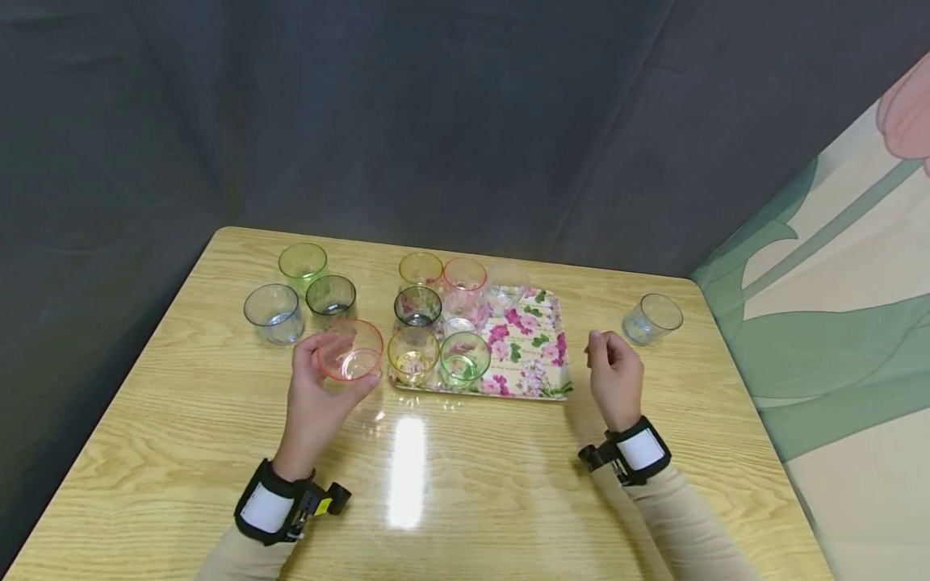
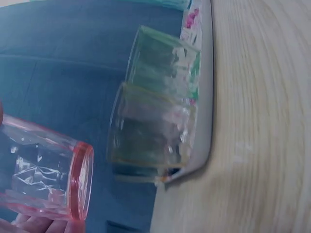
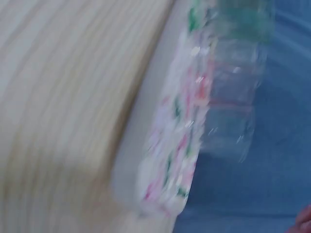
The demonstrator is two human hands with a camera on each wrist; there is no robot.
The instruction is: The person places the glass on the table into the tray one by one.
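Observation:
My left hand (image 1: 317,413) grips a clear glass with a pinkish-red rim (image 1: 352,352) above the table, left of the floral tray (image 1: 534,389). In the left wrist view the same glass (image 2: 46,170) lies sideways across the picture, fingers around its side. Over the tray's right edge, my right hand (image 1: 616,379) has loosely curled fingers and holds nothing. On the tray's left and back stand several tumblers, among them a yellow glass (image 1: 414,357), a green glass (image 1: 465,360), a dark glass (image 1: 417,309) and a red-rimmed glass (image 1: 465,277).
Left of the tray stand a green glass (image 1: 302,265), a dark grey glass (image 1: 331,298) and a clear glass with a bluish rim (image 1: 274,315). Another clear glass (image 1: 651,319) is at the far right. A dark curtain (image 1: 436,121) hangs behind the wooden table (image 1: 501,484).

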